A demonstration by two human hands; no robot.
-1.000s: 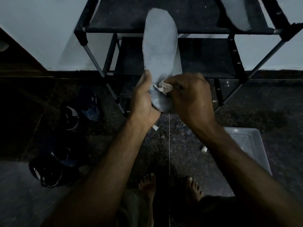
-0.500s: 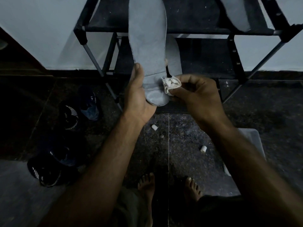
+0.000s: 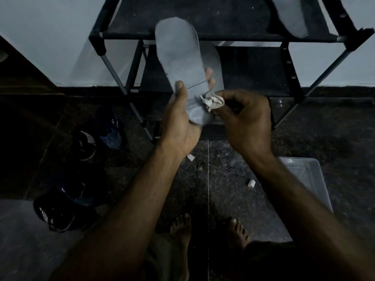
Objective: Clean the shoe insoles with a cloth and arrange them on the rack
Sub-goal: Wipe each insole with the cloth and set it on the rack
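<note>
Insole [image 3: 179, 63] in left hand [image 3: 180, 126] grip

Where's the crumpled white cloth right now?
Head view, centre: the crumpled white cloth is pinched in the right hand, against the heel end of the grey insole held by the left hand, before the black rack.

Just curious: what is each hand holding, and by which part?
The left hand grips the grey insole by its heel end. The right hand pinches a crumpled white cloth against that heel.
</note>
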